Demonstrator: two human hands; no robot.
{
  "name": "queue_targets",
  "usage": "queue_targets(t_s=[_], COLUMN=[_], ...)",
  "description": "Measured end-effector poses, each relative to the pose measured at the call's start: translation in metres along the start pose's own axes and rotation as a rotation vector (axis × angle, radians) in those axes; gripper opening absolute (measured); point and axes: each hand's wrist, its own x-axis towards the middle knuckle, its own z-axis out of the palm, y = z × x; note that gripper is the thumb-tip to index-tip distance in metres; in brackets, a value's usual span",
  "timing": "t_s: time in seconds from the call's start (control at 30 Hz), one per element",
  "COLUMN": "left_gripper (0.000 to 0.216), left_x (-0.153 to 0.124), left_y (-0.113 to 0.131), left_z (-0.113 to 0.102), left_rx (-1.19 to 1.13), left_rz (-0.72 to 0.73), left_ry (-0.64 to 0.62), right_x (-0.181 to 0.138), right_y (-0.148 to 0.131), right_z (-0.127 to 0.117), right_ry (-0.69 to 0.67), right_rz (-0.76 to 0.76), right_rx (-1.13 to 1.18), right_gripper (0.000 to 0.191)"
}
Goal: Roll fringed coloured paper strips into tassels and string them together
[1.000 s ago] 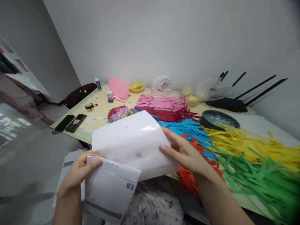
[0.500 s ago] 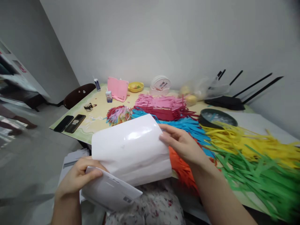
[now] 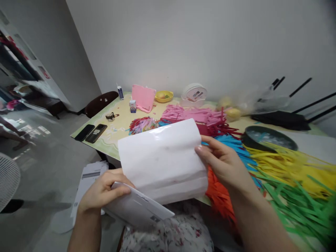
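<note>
At lower left of the frame, in the narrow pinch of the left hand [image 3: 105,190], one flat white grey-printed card [image 3: 138,208]; at centre, edge-gripped by the right hand [image 3: 225,164], one curved glossy white sheet [image 3: 162,154], layer count unclear. Apparently partway through handling: angled apart, not yet set down. Beyond the left hand, lower left, further flat white grey-banded pieces [image 3: 89,178], unheld.

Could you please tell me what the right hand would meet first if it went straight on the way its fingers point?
Most likely the white sheet, whose right edge the right hand holds between thumb and fingers; depth beyond it is hard to judge.
</note>
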Motion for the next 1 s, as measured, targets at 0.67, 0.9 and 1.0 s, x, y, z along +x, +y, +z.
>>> queue_targets(t_s=[0.67,0.9,1.0], left_gripper=[0.034,0.029,0.03], left_x=[-0.005,-0.003,-0.002], left_y=[0.008,0.01,0.011], left_z=[0.008,0.01,0.012], left_rx=[-0.003,-0.045,-0.085], left_rz=[0.042,0.06,0.062], left_ry=[0.096,0.101,0.075], right_x=[0.003,0.004,0.005], right_y=[0.011,0.01,0.013], right_z=[-0.008,-0.005,-0.004], right_ry=[0.044,0.09,0.124], right_rz=[-0.014,0.033,0.065], right_rx=[0.009,0.062,0.128], right_gripper=[0.042,0.037,0.038])
